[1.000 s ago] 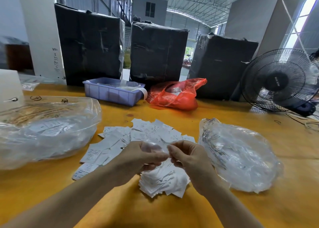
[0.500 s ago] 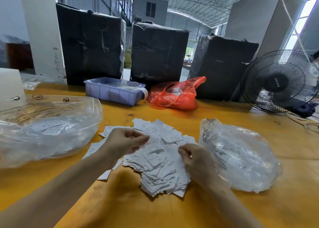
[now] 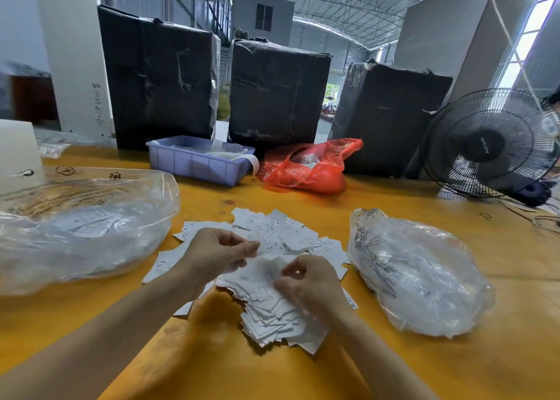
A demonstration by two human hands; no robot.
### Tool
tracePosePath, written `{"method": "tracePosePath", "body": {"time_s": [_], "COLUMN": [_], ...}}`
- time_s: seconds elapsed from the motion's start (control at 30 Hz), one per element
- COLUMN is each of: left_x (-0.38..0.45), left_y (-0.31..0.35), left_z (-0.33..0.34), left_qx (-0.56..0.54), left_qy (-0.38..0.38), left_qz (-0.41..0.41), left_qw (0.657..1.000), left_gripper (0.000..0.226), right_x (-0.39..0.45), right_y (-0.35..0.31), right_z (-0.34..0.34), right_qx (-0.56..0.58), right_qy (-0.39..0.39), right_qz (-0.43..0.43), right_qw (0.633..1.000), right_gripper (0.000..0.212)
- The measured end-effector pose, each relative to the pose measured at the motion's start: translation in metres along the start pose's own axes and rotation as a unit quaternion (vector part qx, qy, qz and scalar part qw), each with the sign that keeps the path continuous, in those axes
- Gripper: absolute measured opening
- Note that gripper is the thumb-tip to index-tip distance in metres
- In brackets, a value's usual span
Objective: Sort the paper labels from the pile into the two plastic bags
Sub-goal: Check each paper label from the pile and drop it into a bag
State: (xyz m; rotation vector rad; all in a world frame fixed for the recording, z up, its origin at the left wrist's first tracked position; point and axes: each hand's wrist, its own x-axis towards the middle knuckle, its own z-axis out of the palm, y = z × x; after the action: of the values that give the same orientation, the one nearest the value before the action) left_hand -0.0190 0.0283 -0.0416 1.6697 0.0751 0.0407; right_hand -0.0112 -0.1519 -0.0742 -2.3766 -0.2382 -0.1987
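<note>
Left hand (image 3: 216, 252) and right hand (image 3: 306, 281) both pinch labels over the pile (image 3: 272, 278) — right bag (image 3: 418, 275) at three o'clock, nearer the right hand.

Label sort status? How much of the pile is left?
Done: some labels show inside the left bag; the right bag looks partly filled. In hand: left hand and right hand work over the pile, fingers curled on labels. Left: most of the pile.

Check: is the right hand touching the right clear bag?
Apart. The head view shows the right hand on the label pile, with labels and bare table between it and the right clear bag.
</note>
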Motion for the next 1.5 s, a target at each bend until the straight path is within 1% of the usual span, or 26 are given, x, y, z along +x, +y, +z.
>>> {"method": "tracePosePath", "body": {"time_s": [0.03,0.1,0.17,0.2,0.27,0.33,0.37,0.43,0.5,0.53,0.63,0.73,0.8,0.83,0.9,0.93,1.0,1.07,1.17,1.27,1.3,1.33,1.37,1.43,1.47,1.5], "left_x": [0.000,0.000,-0.001,0.000,0.000,0.001,0.000,-0.001,-0.002,-0.002,0.000,0.000,0.002,0.002,0.004,0.004,0.004,0.004,0.004,0.003,0.003,0.003,0.003,0.001,0.001,0.000], "left_y": [-0.001,-0.001,-0.002,-0.002,-0.001,0.000,0.000,-0.001,-0.002,-0.003,-0.006,-0.010,-0.011,-0.011,-0.010,-0.009,-0.008,-0.007,-0.005,-0.002,-0.001,0.000,0.001,0.003,0.003,0.003], "left_z": [0.000,0.000,0.002,0.002,0.003,0.003,0.003,0.004,0.004,0.004,0.005,0.006,0.005,0.004,0.003,0.003,0.002,0.001,0.000,-0.001,-0.001,-0.001,-0.001,0.000,0.001,0.002], "left_qx": [0.008,0.019,0.023,0.023,0.018,0.011,0.007,-0.007,-0.010,-0.001,0.021,0.031,0.022,0.016,0.005,0.002,0.001,0.001,0.005,0.016,0.019,0.021,0.024,0.028,0.027,0.026], "left_qy": [-0.004,-0.012,-0.015,-0.012,-0.007,-0.009,-0.012,-0.017,-0.017,-0.016,-0.006,-0.014,-0.027,-0.030,-0.032,-0.034,-0.041,-0.049,-0.056,-0.065,-0.069,-0.072,-0.074,-0.080,-0.085,-0.089], "left_qz": [0.001,0.001,0.001,0.003,0.009,0.014,0.013,0.007,0.005,0.006,0.016,0.007,-0.012,-0.019,-0.019,-0.016,-0.012,-0.008,-0.008,-0.001,0.003,0.007,0.010,0.013,0.011,0.009], "left_qw": [1.000,1.000,1.000,1.000,1.000,1.000,1.000,1.000,1.000,1.000,1.000,0.999,0.999,0.999,0.999,0.999,0.999,0.999,0.998,0.998,0.997,0.997,0.997,0.996,0.996,0.996], "left_gripper": [0.014,0.014,0.013,0.012,0.010,0.009,0.008,0.007,0.005,0.006,0.008,0.009,0.009,0.010,0.009,0.008,0.006,0.006,0.009,0.011,0.010,0.009,0.008,0.008,0.008,0.009], "right_x": [-0.001,-0.001,-0.001,-0.002,-0.004,-0.008,-0.009,-0.005,-0.002,-0.002,-0.001,0.003,0.013,0.018,0.030,0.035,0.044,0.053,0.065,0.068,0.066,0.064,0.060,0.047,0.040,0.031], "right_y": [0.001,0.006,0.009,0.005,-0.002,-0.011,-0.013,-0.008,0.000,0.002,0.002,0.001,-0.002,-0.004,-0.012,-0.015,-0.020,-0.022,-0.027,-0.026,-0.024,-0.022,-0.019,-0.015,-0.015,-0.015], "right_z": [-0.004,-0.011,-0.013,-0.012,-0.001,0.012,0.014,0.008,-0.002,-0.005,-0.001,-0.001,-0.011,-0.017,-0.025,-0.026,-0.024,-0.024,-0.027,-0.036,-0.041,-0.047,-0.054,-0.064,-0.067,-0.067], "right_qx": [-0.004,-0.009,0.024,0.026,-0.046,-0.151,-0.153,-0.064,-0.003,0.004,-0.029,-0.084,-0.183,-0.248,-0.350,-0.377,-0.406,-0.414,-0.418,-0.383,-0.358,-0.311,-0.237,-0.033,0.107,0.244], "right_qy": [0.010,0.026,0.047,0.056,0.048,0.025,0.020,0.024,0.027,0.028,0.062,0.053,0.033,0.016,-0.043,-0.083,-0.149,-0.168,-0.163,-0.140,-0.117,-0.088,-0.052,0.043,0.066,0.062], "right_qz": [0.004,0.015,0.011,0.009,-0.007,-0.016,-0.007,0.026,0.062,0.062,0.023,-0.006,-0.069,-0.116,-0.208,-0.235,-0.249,-0.255,-0.272,-0.265,-0.268,-0.262,-0.253,-0.202,-0.163,-0.125], "right_qw": [1.000,1.000,0.999,0.998,0.998,0.988,0.988,0.997,0.998,0.998,0.997,0.995,0.980,0.962,0.912,0.892,0.866,0.857,0.851,0.874,0.887,0.909,0.937,0.978,0.979,0.960], "right_gripper": [0.010,0.025,0.020,0.023,0.043,0.051,0.049,0.032,0.024,0.022,0.020,0.021,0.044,0.055,0.065,0.066,0.064,0.057,0.039,0.024,0.017,0.009,0.004,0.026,0.025,0.015]}}
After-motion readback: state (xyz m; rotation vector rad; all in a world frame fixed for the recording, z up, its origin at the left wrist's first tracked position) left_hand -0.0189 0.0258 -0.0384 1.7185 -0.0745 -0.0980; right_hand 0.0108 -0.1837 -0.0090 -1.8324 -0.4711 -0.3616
